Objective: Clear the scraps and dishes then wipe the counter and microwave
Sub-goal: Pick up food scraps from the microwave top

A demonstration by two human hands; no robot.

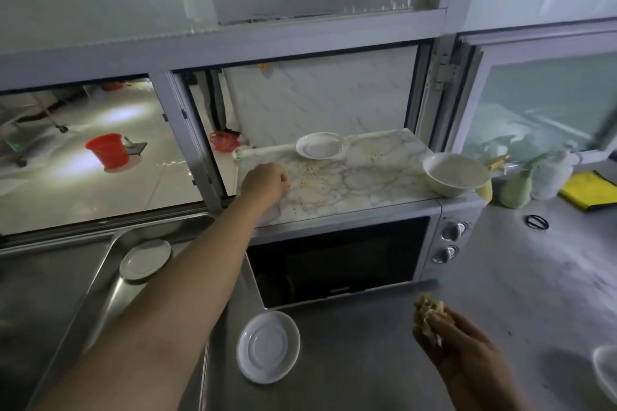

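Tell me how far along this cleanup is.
Early stage. In hand: right hand holds a clump of scraps; left hand picks at crumbs on the microwave top. Left: plate, bowl, saucer, then wiping; yellow cloth lies unused.

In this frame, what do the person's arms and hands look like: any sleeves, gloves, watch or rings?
Both arms are bare as far as the frame shows. The left hand has no glove, and its forearm shows no sleeve, watch or band along its whole visible length. The right hand is also ungloved, with only a bare wrist in view. No rings are discernible, though the picture is too soft to rule out a thin one.
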